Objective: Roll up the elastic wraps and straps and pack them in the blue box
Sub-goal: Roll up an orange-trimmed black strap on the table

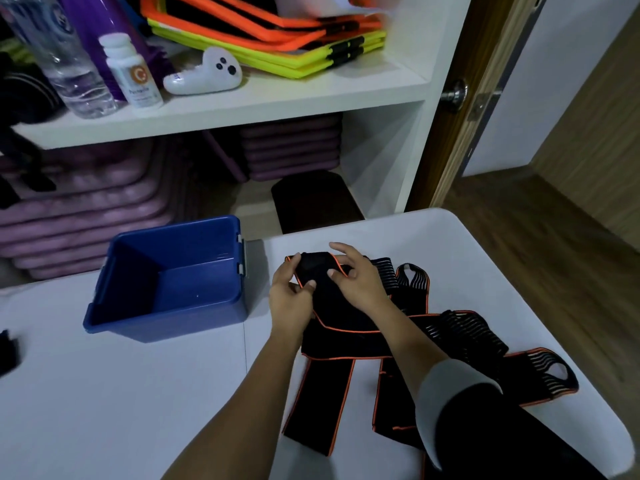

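Several black elastic wraps with orange edging [460, 334] lie tangled on the white table [138, 393], right of centre. One wrap's far end is folded into a small roll [313, 263]. My left hand [289, 296] pinches the roll's left side between thumb and fingers. On the roll's right side rests my right hand [356, 278], thumb pressed on it, fingers spread above. The blue box [166, 306] stands open to the left of my hands, with nothing visible inside.
A white shelf unit [242, 105] stands just behind the table, holding a water bottle [65, 64], a pill bottle [133, 71], a white controller [204, 76] and neon frames. Purple mats are stacked below. A black item [8, 351] lies at the table's left edge.
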